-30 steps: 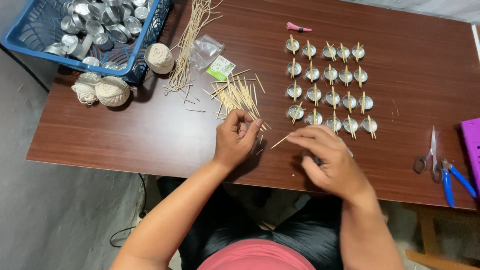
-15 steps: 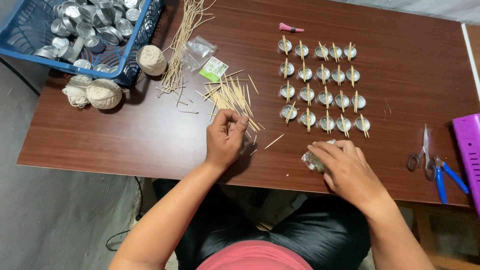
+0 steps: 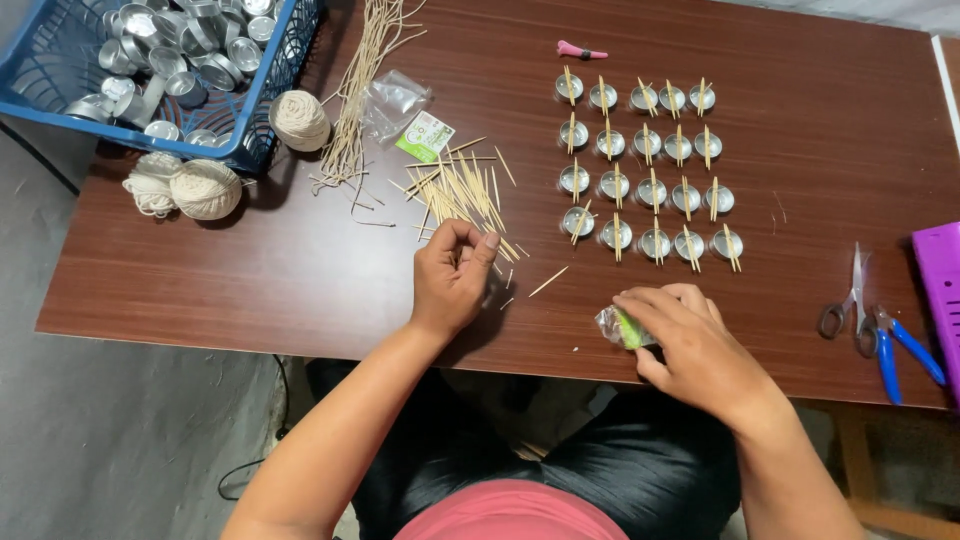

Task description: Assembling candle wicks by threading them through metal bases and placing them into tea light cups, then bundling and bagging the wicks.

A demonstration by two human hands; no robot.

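My left hand (image 3: 452, 278) rests on the brown table (image 3: 200, 280) at the near edge of a loose pile of toothpicks (image 3: 460, 190). Its fingers are curled and pinched together, and whatever is inside them is hidden. My right hand (image 3: 695, 345) presses down on a small clear plastic packet with a green piece in it (image 3: 622, 327), near the table's front edge. One toothpick (image 3: 548, 282) lies alone between my hands. Beyond my right hand stand several rows of small metal cups (image 3: 640, 170), each with a stick laid across it.
A blue basket (image 3: 285, 70) of metal cups sits at the far left, with balls of string (image 3: 205, 188) beside it. Long thin sticks (image 3: 365, 90), a clear bag (image 3: 395, 100) and a pink item (image 3: 580, 50) lie further back. Scissors (image 3: 850, 300), blue-handled pliers (image 3: 905, 350) and a purple box (image 3: 940, 290) are at the right.
My right hand let go of the toothpick it held up, moved right and toward me, and came down on the small plastic packet. My left hand stayed by the toothpick pile.
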